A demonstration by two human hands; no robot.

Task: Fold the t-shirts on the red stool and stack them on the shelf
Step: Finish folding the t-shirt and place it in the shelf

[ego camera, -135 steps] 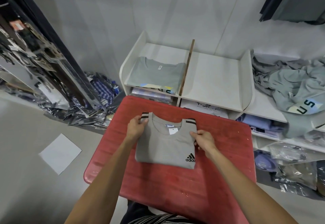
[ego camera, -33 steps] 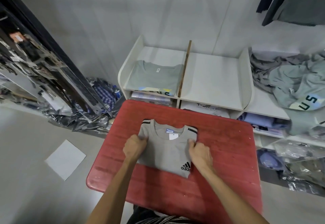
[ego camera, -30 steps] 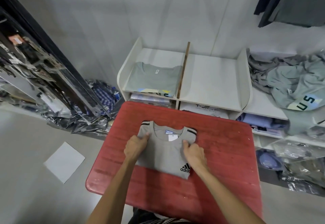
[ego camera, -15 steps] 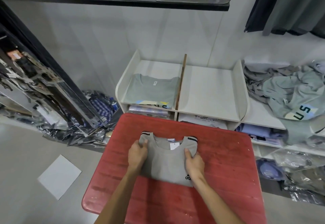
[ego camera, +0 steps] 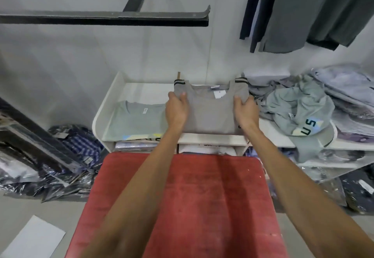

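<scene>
Fingers [ego camera: 183, 95] of the left hand [ego camera: 176, 110] pinch the left edge of a folded grey shirt [ego camera: 210, 114], thumb on top and the rest tucked beneath; the right hand [ego camera: 244, 111] clamps the opposite edge the same way, its fingers curled over the cloth. Between the two hands the shirt is a flat, neat rectangle, collar turned away from the person, with a round neckline, a white label and a small hang tag at the collar, and black-and-white striped bands at both shoulder corners. A dark scrap of logo peeps out beside the right wrist.

The shirt lies over the right bay of a white shelf [ego camera: 105, 114]; whether it rests on the board or is held just above it cannot be told. In the left bay, just beside the left hand, lies another folded shirt [ego camera: 137, 122] of paler grey, with a coloured print along its near edge. A thin wooden divider [ego camera: 179, 74] shows above the held shirt's left shoulder.

To the right of the shelf, a loose heap of grey clothes [ego camera: 299, 111] spills over a lower board, one piece showing the letters "US". Both forearms stretch out over the bare red stool [ego camera: 202, 197] in the foreground. Bagged garments [ego camera: 66, 156] are piled on the floor at left, a white sheet [ego camera: 34, 237] lies at the lower left corner, and dark garments [ego camera: 303, 10] hang at the upper right.
</scene>
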